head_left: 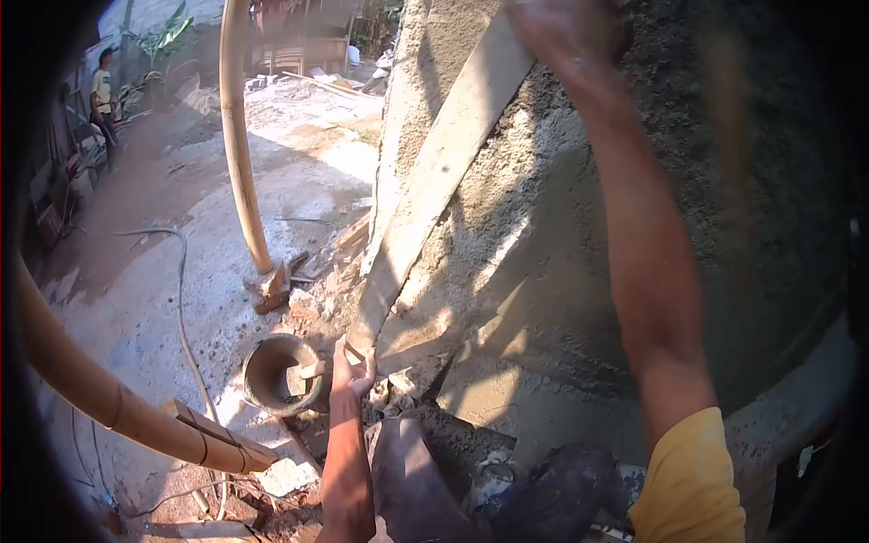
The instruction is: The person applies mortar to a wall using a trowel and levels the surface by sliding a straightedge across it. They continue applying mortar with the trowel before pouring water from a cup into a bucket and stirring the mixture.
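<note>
Wooden straightedge [434, 181] lies slanted, flat against the wet plastered wall [561, 253]. Nearest, the left hand [348, 369] clasps its lower end with closed fingers beside a bucket [272, 373], steadying it. The right hand [566, 32] bears on the top end, its grip too blurred to tell.

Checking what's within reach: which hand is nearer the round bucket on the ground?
Left. The left hand grips the lower end of the board, just right of the bucket. The right hand is far above it, at the top end of the board.
</note>
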A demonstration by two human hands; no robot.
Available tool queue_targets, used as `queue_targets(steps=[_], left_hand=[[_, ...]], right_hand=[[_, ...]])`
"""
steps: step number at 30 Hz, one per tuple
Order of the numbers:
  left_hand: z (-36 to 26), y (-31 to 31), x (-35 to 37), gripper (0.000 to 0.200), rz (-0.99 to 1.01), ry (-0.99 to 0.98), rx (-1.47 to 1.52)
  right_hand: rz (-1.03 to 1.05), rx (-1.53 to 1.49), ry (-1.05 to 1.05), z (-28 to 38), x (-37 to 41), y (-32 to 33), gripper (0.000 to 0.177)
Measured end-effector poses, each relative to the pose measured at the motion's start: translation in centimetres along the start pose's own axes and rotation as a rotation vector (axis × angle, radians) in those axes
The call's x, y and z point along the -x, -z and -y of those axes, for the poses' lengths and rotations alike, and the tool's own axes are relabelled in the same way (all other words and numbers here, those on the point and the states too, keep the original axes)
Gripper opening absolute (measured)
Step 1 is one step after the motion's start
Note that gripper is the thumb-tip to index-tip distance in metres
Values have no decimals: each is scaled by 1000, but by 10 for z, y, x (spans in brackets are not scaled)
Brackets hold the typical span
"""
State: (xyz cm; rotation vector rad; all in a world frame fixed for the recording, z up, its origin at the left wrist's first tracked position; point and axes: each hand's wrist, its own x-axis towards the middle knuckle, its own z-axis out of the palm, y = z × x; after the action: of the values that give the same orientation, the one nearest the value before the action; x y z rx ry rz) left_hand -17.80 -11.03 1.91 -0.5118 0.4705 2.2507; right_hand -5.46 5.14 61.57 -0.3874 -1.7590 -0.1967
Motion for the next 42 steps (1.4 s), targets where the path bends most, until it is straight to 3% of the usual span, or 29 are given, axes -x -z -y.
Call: queue_targets(steps=[2,4,6,7,8,10,12,13,14,16,17,20,21,23,24,26,29,30,31,32,33,34,35,36,38,39,40,41,42], left_hand=[[-6,3,-2,46,-85,-78,-170],[-12,-25,35,55,-343,-310,-619],[-3,-72,71,58,-206,-851,-800],[3,-89,73,69,-190,-1160,-997],[3,-105,71,81,-176,-1478,-1176],[-3,-136,78,81,-117,-1501,-1349],[-12,-145,65,66,-5,-1427,-1202],[-10,-147,65,55,-10,-1490,-1169],[-20,-130,28,56,68,-1622,-1148],[-30,-129,21,58,-58,-1538,-1303],[-30,-139,39,62,-48,-1431,-1294],[-33,-143,34,39,-121,-1431,-1296],[-35,-143,23,42,-147,-1500,-1325],[-38,-140,13,63,-155,-1455,-1428],[-39,-140,9,73,-161,-1430,-1480],[-41,-156,7,72,-219,-1304,-1629],[-43,-165,4,72,-172,-1033,-1716],[-36,-152,-20,57,-301,-1442,-1631],[-38,-156,-10,65,-251,-1301,-1658],[-38,-161,0,82,-210,-1160,-1681],[-37,-167,15,86,-252,-1098,-1725],[-38,-161,14,69,-252,-1106,-1735],[-31,-154,21,92,-201,-1295,-1564],[-28,-139,30,90,-176,-1195,-1492],[-10,-92,31,79,-177,-1541,-1317],[-3,-58,35,68,-154,-1334,-1334],[-1,-23,49,53,-141,-1052,-1386],[9,10,63,38,-160,-900,-1407],[9,52,69,44,-358,-646,-1692]], right_hand=[[242,-27,66,11,-16,-13,84],[376,67,-35,35,-31,-33,87],[100,176,80,42,-35,-59,104],[-101,146,91,47,-34,-75,83],[10,144,80,55,-39,-72,91],[79,118,117,63,-46,-81,88],[107,90,133,69,-50,-87,82],[117,78,133,68,-49,-89,78],[153,37,143,65,-49,-86,76],[232,-44,155,57,-44,-80,73],[178,-31,175,51,-37,-81,67],[338,-10,242,26,-19,-56,59],[302,18,294,12,-8,-54,56],[237,64,398,-17,19,-54,50],[332,84,369,-28,30,-49,45],[543,107,303,-46,59,-38,40],[629,121,229,-80,121,-26,38],[737,99,174,-81,139,-10,38],[657,169,174,-95,170,-11,41],[846,98,96,-99,183,0,43],[908,-10,57,-109,205,8,47],[1067,-126,16,-130,226,12,53],[1241,-264,-135,-140,250,21,52],[1399,-373,-312,-151,273,30,52],[1539,-732,-779,-192,332,48,53],[1512,-893,-1026,-220,383,46,55],[1517,-538,-923,-253,444,39,57],[1482,-151,-834,-292,505,50,59],[1490,529,-32,-312,551,80,57]])
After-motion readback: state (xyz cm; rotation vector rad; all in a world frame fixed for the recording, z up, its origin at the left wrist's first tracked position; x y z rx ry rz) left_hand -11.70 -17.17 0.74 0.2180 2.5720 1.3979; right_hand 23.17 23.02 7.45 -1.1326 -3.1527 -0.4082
